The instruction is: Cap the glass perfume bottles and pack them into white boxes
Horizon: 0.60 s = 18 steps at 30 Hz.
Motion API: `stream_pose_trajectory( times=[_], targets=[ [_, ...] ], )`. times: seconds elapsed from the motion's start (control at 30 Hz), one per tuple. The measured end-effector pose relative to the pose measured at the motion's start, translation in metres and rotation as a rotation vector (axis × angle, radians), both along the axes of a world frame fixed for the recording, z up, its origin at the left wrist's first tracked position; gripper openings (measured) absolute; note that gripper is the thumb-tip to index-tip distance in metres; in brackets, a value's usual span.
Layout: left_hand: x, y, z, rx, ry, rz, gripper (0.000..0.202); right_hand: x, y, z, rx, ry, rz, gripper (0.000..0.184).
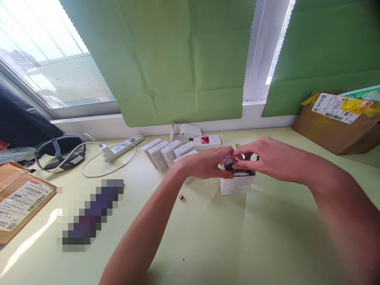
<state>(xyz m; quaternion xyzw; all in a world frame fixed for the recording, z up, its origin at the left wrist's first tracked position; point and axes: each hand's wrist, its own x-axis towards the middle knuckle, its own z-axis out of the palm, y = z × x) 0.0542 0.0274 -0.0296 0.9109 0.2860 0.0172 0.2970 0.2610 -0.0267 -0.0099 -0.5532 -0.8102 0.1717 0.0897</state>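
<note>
In the middle right of the head view, a small white box (237,186) stands upright on the table with its top open. A dark bottle-like object (245,173) sits in its mouth, with a shiny clear knob (240,157) above it. My right hand (268,160) pinches that knob between thumb and fingers. On the box's left side, my left hand (208,163) is closed around the upper edge, thumb at the front. Just behind the fingers a gold tip (236,145) shows. A small gold-brown cap-like piece (181,196) lies on the table below my left wrist.
Several white boxes (162,155) lean in a row behind my left hand, near a box with a red picture (208,141). Farther left are a power strip (123,147), a black headband device (61,154) and a carton (23,198). Another carton (332,126) stands back right.
</note>
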Motion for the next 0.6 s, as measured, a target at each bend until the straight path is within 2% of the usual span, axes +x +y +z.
stream_pose_trajectory(
  times=[0.27, 0.43, 0.6],
  targets=[
    [0.000, -0.001, 0.002, -0.001, -0.024, -0.040, 0.019, -0.008, -0.002, -0.002, -0.018, -0.056, -0.021, 0.031],
    [-0.003, -0.003, 0.006, -0.017, 0.011, -0.043, 0.013, -0.013, -0.002, -0.003, -0.022, -0.072, 0.003, 0.025],
    [-0.007, -0.005, 0.012, -0.052, 0.060, -0.050, 0.013, -0.012, -0.003, -0.004, -0.012, -0.056, 0.037, 0.032]
  ],
)
